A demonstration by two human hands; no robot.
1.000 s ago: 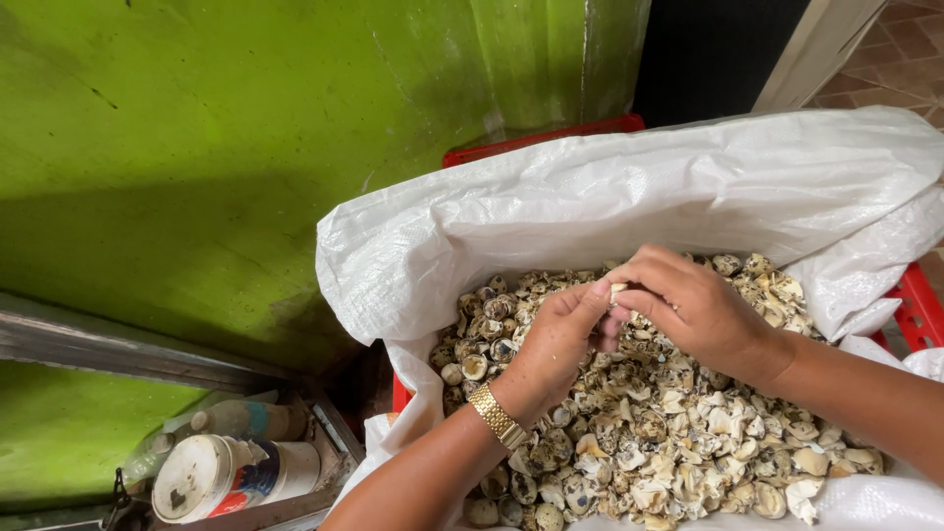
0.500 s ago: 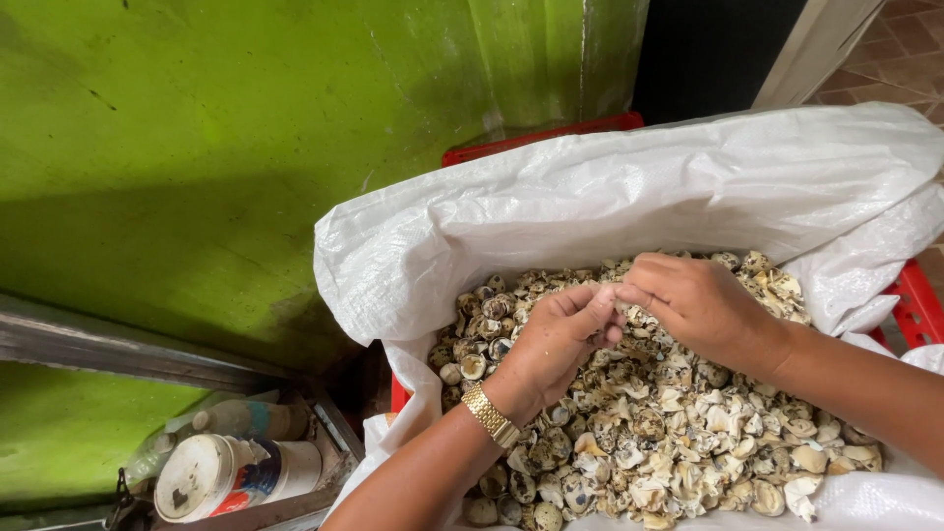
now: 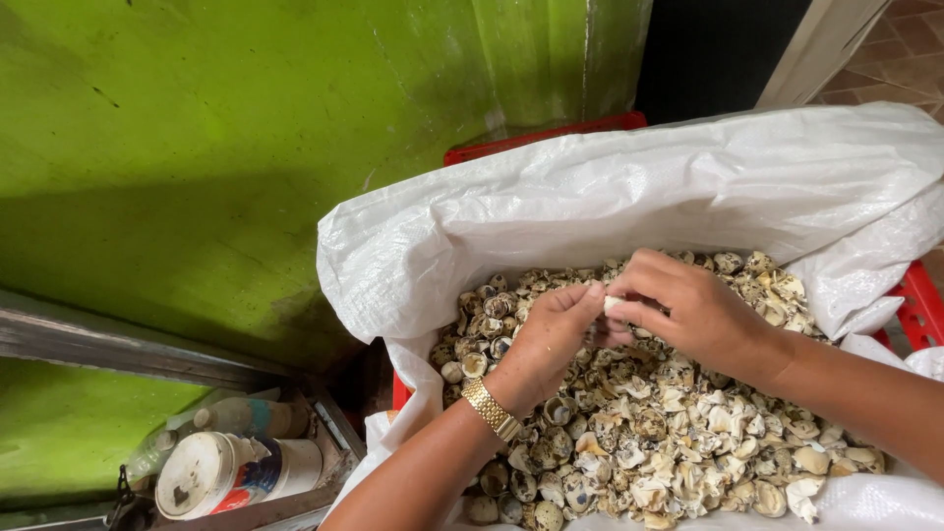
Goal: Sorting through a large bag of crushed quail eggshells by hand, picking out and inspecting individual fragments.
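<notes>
The left hand [image 3: 546, 339], wearing a gold wristwatch [image 3: 491, 409], and the right hand [image 3: 693, 310] meet fingertip to fingertip, both curled and pinching one small pale egg [image 3: 614, 304] between them. They hover just above a heap of speckled eggshells [image 3: 678, 423] filling an open white woven sack [image 3: 590, 197], set in a red crate [image 3: 914, 305] beside a green wall [image 3: 197, 147].

Since half a second ago, both hands have lifted slightly off the speckled shells [image 3: 678, 433]. The left hand [image 3: 546, 344] and right hand [image 3: 693, 310] now pinch a small pale piece [image 3: 614, 304], possibly a peeled egg.
</notes>
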